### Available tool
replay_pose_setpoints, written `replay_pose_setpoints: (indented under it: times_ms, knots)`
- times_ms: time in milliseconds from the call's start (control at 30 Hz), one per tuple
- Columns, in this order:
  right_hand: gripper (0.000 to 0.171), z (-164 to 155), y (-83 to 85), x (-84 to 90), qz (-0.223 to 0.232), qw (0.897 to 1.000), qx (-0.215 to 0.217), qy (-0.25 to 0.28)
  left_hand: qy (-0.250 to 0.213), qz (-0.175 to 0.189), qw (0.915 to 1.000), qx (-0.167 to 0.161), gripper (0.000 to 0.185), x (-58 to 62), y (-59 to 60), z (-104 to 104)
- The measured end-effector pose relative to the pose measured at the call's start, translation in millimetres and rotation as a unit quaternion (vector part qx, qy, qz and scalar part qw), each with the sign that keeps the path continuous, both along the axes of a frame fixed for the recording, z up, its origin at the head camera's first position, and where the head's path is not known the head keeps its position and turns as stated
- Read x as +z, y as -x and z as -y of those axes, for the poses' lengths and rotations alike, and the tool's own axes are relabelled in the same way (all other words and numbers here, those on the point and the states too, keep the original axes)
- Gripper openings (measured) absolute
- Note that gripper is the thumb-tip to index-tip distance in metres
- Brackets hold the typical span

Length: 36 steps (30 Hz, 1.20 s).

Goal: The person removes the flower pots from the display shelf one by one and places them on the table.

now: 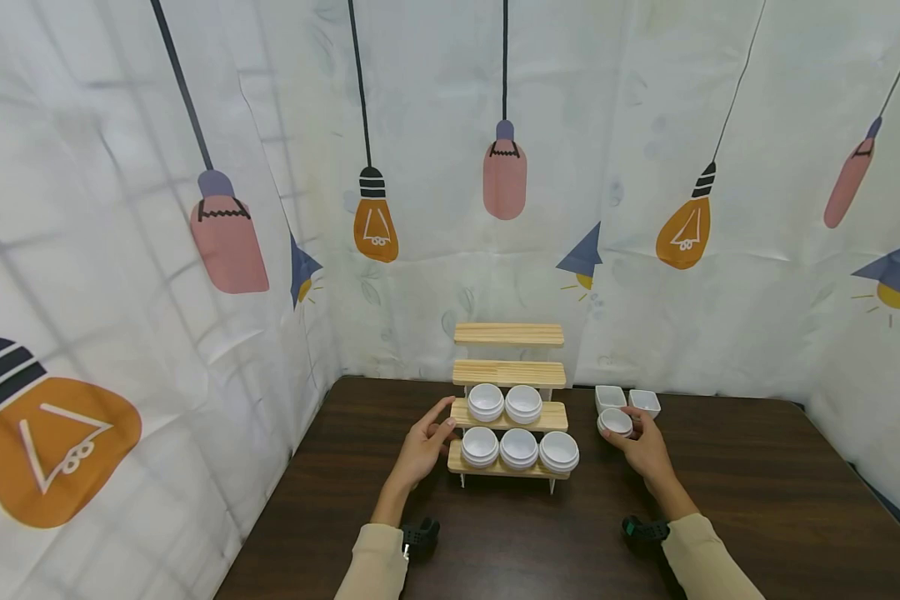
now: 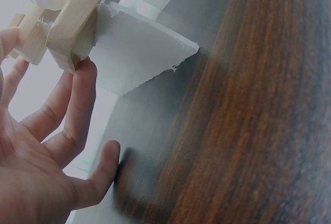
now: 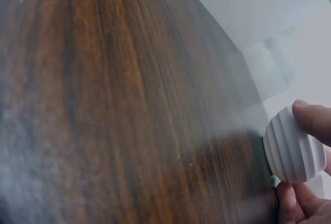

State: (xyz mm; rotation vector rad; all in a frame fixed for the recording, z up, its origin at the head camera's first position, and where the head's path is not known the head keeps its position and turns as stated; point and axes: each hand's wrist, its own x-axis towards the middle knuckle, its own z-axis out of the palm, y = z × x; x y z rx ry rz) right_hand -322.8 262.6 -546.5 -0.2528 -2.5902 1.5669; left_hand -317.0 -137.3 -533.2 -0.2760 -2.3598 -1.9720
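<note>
Your right hand [image 1: 645, 446] pinches a small round white bowl [image 1: 616, 422], ribbed on its outer wall and matte like glazed ceramic or hard plastic, just above the dark wood-grain table [image 1: 757, 517], to the right of the stepped rack [image 1: 508, 404]. In the right wrist view the same bowl [image 3: 294, 151] sits between thumb and fingertips [image 3: 313, 120], its ridges running in even rings around the side.

Your left hand [image 1: 423, 446] lies flat-fingered and relaxed against the left end of the rack, gripping nothing; the left wrist view shows a fingertip [image 2: 85, 71] touching the rounded end of a pale pine slat [image 2: 77, 22], with a thin white side panel [image 2: 139, 53] beneath it.

The rack is four plain wooden steps rising toward the backdrop. Two round white bowls [image 1: 504, 402] sit on its second step from the bottom, and three more [image 1: 519, 448] fill the bottom step, nearly touching one another. Just behind the held bowl, two square white dishes [image 1: 627, 398] stand side by side on the table.

A creased white backdrop [image 1: 435, 250] printed with hanging orange and pink light bulbs closes in the table on three sides. Cream sleeves [image 1: 375, 567] cover both your forearms, each with a dark wrist strap [image 1: 420, 532].
</note>
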Motion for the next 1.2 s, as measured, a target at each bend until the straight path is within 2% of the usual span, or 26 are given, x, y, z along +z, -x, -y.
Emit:
replay_pose_setpoints:
  times_ms: [267, 367, 567, 633, 800, 967, 1200]
  knots:
    - [0.075, -2, -3.9, 2.3, -0.004, 1.0, 0.001, 0.004, -0.014, -0.007, 0.9999, -0.006, 0.045, 25.4, -17.6, -4]
    - [0.077, -3, -7.9, 5.4, -0.004, 1.0, 0.0, 0.007, -0.015, -0.006, 0.9998, -0.007, 0.045, 24.7, -17.1, -4]
    - [0.073, -2, -16.6, 17.1, -0.009, 1.0, -0.011, -0.001, 0.007, -0.003, 0.9999, 0.012, 0.045, 8.5, -6.4, -4]
    - [0.07, 1, -19.2, 24.1, -0.015, 1.0, -0.016, 0.0, 0.009, -0.003, 0.9998, 0.016, 0.045, 6.5, -5.3, -4]
    - [0.062, 13, -25.0, 48.0, -0.043, 0.999, -0.018, 0.003, -0.009, -0.003, 1.0, 0.002, 0.045, 17.0, -12.1, -4]
    - [0.059, 30, -29.9, 71.0, -0.065, 0.998, 0.015, -0.006, -0.015, -0.003, 0.9997, -0.021, 0.046, 30.3, -19.0, -1]
    - [0.06, 51, -33.4, 88.4, -0.099, 0.993, 0.058, -0.002, -0.004, 0.002, 0.9995, -0.03, 0.048, 34.2, -21.0, 2]
